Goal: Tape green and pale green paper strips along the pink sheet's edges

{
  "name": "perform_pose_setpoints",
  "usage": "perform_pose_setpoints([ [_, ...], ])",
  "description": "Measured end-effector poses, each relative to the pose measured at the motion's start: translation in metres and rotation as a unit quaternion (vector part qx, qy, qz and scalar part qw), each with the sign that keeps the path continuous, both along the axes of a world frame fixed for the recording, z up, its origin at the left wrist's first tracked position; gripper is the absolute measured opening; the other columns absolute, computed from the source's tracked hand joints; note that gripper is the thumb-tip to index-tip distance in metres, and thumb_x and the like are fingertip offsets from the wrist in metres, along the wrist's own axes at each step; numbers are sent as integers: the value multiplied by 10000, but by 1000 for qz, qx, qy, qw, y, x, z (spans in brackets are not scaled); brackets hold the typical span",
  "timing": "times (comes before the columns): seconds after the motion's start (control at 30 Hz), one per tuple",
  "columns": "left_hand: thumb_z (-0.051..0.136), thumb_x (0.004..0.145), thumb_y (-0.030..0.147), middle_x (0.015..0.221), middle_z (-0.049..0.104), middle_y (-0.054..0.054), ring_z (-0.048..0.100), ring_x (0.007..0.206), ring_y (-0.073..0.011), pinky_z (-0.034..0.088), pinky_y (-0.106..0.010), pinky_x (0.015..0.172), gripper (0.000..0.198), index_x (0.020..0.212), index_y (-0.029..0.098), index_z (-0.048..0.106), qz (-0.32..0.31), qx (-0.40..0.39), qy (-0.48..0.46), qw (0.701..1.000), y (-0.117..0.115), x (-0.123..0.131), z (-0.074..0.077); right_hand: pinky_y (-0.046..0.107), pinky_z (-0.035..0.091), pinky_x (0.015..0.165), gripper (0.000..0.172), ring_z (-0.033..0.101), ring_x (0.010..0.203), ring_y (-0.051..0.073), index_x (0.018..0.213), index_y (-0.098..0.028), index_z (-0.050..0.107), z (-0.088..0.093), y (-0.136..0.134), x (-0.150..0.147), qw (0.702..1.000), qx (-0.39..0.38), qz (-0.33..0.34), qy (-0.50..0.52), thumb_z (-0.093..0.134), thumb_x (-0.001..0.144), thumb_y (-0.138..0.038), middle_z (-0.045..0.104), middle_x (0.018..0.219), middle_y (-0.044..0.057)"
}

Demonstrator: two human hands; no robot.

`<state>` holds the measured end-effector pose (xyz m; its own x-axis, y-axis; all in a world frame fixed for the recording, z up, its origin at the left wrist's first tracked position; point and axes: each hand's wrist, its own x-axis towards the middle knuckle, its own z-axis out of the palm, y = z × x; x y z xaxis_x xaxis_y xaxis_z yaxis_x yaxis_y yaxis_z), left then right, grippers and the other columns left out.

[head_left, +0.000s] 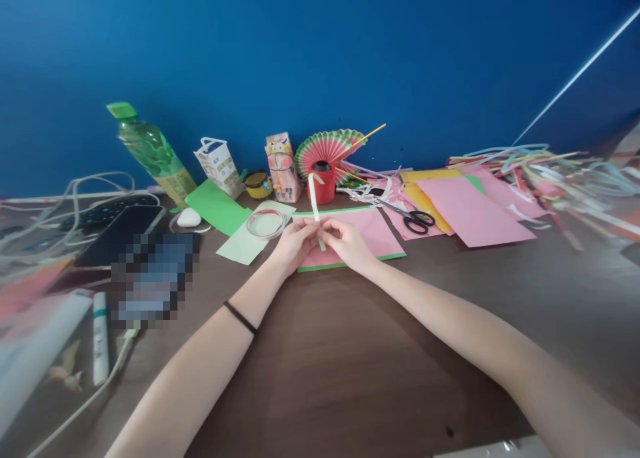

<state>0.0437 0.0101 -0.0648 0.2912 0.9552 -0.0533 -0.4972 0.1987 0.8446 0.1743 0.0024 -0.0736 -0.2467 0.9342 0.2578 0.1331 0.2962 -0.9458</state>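
My left hand (297,243) and my right hand (349,242) meet over a pink sheet with green edges (383,235). Between the fingertips of both, pinched together, is a narrow pale strip (315,201); one end stands up and curls over at the top, and a short end hangs below the fingers. Whether it is paper or tape backing I cannot tell. Beside my left hand a roll of clear tape (266,224) lies on a pale green sheet (243,243). Black-handled scissors (419,222) rest to the right of the pink sheet.
Along the blue wall stand a green bottle (153,153), a carton (220,168), a patterned box (283,168), a red container (321,183) and a pleated pink fan (325,150). Pink paper (475,208) lies right. A phone (157,275), cable and marker (101,338) lie left.
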Motion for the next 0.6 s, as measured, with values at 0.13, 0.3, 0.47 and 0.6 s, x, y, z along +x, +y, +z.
perform_pose_setpoints([
  [0.13,584,716,103,589,592,9,574,512,-105,479,-236,511,130,650,147,480,26,-21,2,999,-2,2,5,240,367,527,136,458,520,95,691,-184,493,-1,1,0,1000,-5,4,-7,529,751,-301,513,602,-38],
  [0.3,544,733,133,670,610,-1,594,596,-115,480,-253,576,118,651,156,463,22,5,42,999,-3,2,10,243,376,533,148,466,521,95,706,-183,494,-1,1,1,1000,-21,16,0,535,745,-319,520,607,-36],
  [0.47,565,710,205,651,581,17,553,631,-103,445,-241,631,126,633,165,473,71,45,129,988,2,-1,8,251,382,537,170,472,526,102,709,-183,493,1,0,1,999,-34,22,-4,552,731,-341,523,612,-31],
  [0.6,540,733,258,612,526,32,505,616,-106,409,-235,628,141,628,175,495,106,117,271,950,4,-4,5,254,388,546,158,478,531,107,726,-182,505,1,0,2,999,-33,27,-25,545,745,-335,532,619,-26],
])
